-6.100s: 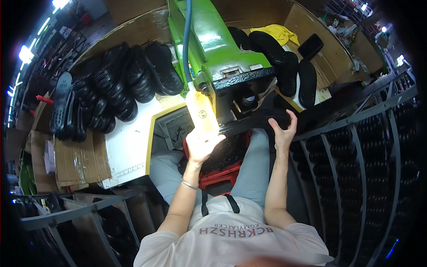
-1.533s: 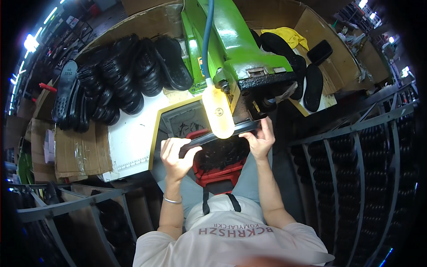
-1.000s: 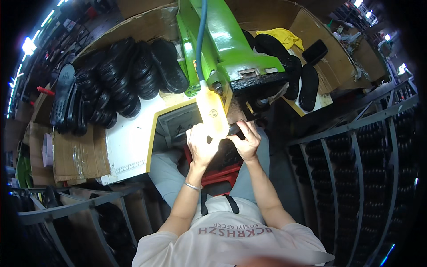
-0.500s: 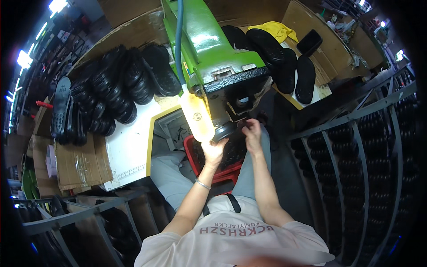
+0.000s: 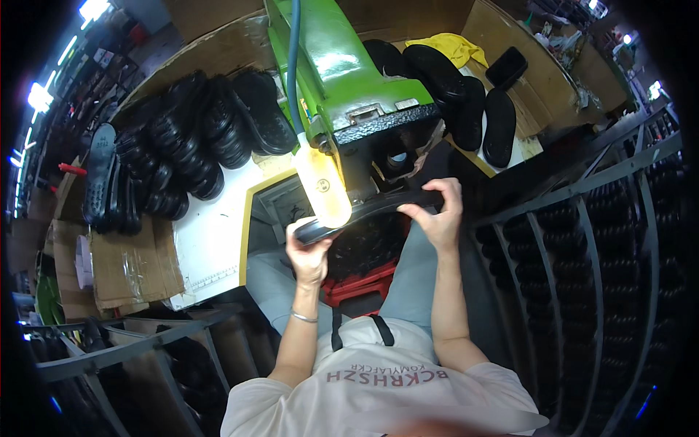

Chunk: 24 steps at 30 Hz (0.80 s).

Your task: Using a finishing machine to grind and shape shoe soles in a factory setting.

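Note:
A long black shoe sole (image 5: 378, 206) is held edge-on between my two hands, just below the head of a green machine (image 5: 357, 80). My left hand (image 5: 309, 251) pinches its left end, close to the glowing lamp (image 5: 325, 191). At the other end, my right hand (image 5: 442, 217) grips the sole between thumb and fingers. The lamp hides part of the sole near my left hand. Under it, between my knees, is a red crate (image 5: 364, 282) with dark scraps in it.
Piles of black soles (image 5: 171, 149) lie on the white tabletop (image 5: 211, 237) at left. More soles (image 5: 499, 130), a yellow cloth (image 5: 448, 49) and a phone-like black slab (image 5: 507, 68) lie at right. Metal racks (image 5: 582, 211) of soles flank me.
The sole has turned from mostly hidden under the machine head to stretched sideways. My left hand has moved left, and my right hand has moved right and closed on the far end.

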Motion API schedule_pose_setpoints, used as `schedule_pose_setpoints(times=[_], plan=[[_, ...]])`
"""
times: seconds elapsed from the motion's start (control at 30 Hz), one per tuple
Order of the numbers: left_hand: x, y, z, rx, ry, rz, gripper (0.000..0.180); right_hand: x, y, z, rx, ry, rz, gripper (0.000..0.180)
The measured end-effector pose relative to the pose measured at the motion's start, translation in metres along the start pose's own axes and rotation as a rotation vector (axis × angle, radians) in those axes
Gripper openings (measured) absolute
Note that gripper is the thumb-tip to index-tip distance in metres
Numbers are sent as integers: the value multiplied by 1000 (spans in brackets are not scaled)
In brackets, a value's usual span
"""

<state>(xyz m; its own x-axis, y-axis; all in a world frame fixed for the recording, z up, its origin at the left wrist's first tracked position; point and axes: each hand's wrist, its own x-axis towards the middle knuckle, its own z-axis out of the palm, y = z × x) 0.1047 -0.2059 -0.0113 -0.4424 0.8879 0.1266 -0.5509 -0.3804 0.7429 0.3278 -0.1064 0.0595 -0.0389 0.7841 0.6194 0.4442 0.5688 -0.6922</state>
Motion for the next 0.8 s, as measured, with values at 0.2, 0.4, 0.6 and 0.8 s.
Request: schedule_pose_setpoints(times=[0.2, 0.4, 0.6, 0.8], plan=[[-6, 21, -15, 370, -203, 229, 44, -13, -16, 23, 25, 53, 25, 74], [-27, 1, 56, 484, -671, 268, 42, -41, -47, -19, 1070, -1, 812, 85], [-54, 12, -18, 660, -604, -79, 28, 30, 30, -103, 622, 213, 618, 68], [-161, 78, -88, 1044, -648, -268, 44, 145, 216, -117, 240, 55, 724, 56]])
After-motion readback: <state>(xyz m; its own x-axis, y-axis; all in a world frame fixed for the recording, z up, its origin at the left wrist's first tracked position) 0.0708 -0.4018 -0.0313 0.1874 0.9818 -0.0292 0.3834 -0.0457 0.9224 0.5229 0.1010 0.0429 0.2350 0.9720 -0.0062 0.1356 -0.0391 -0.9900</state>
